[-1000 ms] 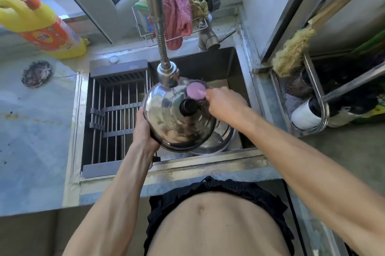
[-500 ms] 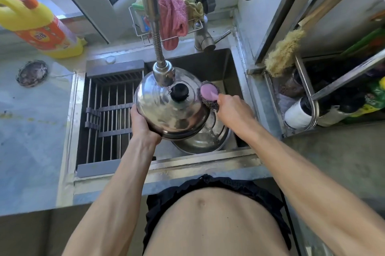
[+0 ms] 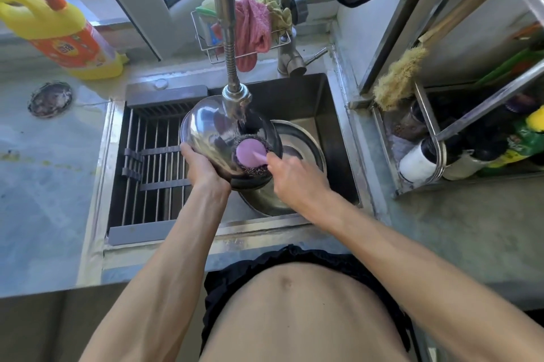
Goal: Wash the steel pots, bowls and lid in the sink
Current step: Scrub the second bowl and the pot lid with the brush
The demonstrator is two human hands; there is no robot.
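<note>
A domed steel lid (image 3: 206, 137) with a black knob is held tilted over the sink (image 3: 335, 137), right under the faucet head (image 3: 235, 96). My left hand (image 3: 203, 167) grips the lid's lower left rim. A round scrubber (image 3: 250, 154) with a pink handle and dark wire bristles lies against the lid's lower right face; my right hand (image 3: 294, 176) holds it by the handle. Below the lid a steel pot (image 3: 303, 143) stands in the sink, partly hidden by the lid and my right hand.
A drying rack (image 3: 153, 173) covers the sink's left half. A yellow detergent bottle (image 3: 61, 37) lies on the counter at back left. Rags hang in a wire caddy (image 3: 253, 28) behind the faucet. A steel shelf (image 3: 441, 137) with bottles and a brush stands at right.
The lid has turned and tipped under the faucet. My right hand moved the scrubber from the lid's right edge down onto its lower face. My left hand kept its grip on the rim.
</note>
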